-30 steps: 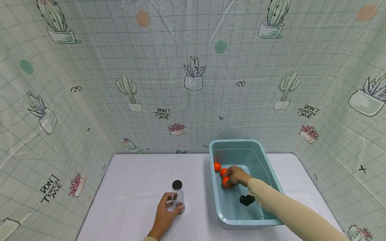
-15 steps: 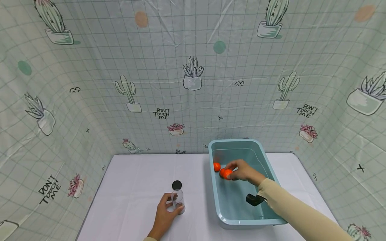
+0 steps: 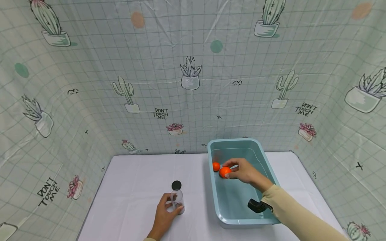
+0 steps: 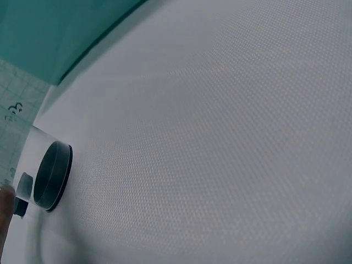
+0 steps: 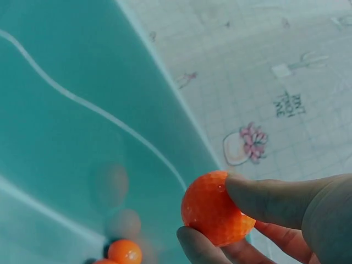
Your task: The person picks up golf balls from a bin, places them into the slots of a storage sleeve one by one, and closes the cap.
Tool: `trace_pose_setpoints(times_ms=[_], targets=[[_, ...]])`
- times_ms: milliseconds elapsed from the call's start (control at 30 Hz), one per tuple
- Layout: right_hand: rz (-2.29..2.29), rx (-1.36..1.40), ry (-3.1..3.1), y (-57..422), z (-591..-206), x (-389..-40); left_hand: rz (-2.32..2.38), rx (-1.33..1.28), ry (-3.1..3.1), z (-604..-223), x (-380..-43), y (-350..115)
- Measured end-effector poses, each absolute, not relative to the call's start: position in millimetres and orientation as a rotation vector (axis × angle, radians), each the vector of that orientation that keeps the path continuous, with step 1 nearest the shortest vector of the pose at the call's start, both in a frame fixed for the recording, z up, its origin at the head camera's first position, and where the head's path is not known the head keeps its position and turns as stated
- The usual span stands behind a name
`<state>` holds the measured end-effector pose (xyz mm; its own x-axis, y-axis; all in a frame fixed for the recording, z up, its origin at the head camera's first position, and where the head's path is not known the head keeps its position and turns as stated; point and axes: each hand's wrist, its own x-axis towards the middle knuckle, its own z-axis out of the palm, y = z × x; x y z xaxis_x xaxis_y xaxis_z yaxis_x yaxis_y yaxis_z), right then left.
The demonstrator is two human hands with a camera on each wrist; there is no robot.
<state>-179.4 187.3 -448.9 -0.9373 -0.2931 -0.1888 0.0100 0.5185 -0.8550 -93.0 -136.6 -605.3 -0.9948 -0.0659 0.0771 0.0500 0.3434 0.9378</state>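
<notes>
Inside the blue bin, my right hand [image 3: 242, 170] pinches an orange golf ball [image 3: 225, 172] between thumb and fingers. The right wrist view shows this dimpled ball [image 5: 217, 209] up close, above the bin floor. Another orange ball [image 3: 216, 166] lies by the bin's left wall; in the right wrist view an orange ball [image 5: 125, 252] shows low in the bin, with part of one more at the frame's edge. My left hand [image 3: 166, 212] holds a clear cylindrical container [image 3: 177, 195] upright on the table, thumb and fingers around it. Its dark base [image 4: 53, 176] shows in the left wrist view.
The light-blue bin [image 3: 215, 201] stands on the right half of the white-covered table [image 3: 132, 187]. A black round disc [image 3: 176, 185] lies just beyond the clear container. A printed cactus cloth [image 3: 169, 67] encloses the back and sides. A black device [image 3: 257, 206] sits at my right wrist.
My right hand has lifted the golf ball off the bin floor, and it now overlaps the ball behind it in the head view. My left hand and the container have stayed put.
</notes>
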Motion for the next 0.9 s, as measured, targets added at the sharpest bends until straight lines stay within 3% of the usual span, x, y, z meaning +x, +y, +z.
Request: trace_pose_setpoints(times_ms=[900], targets=[[-1.577,-0.437,2.378,146,-438,-145,-1.782,0.004,-2.454,-610,-97,-127]])
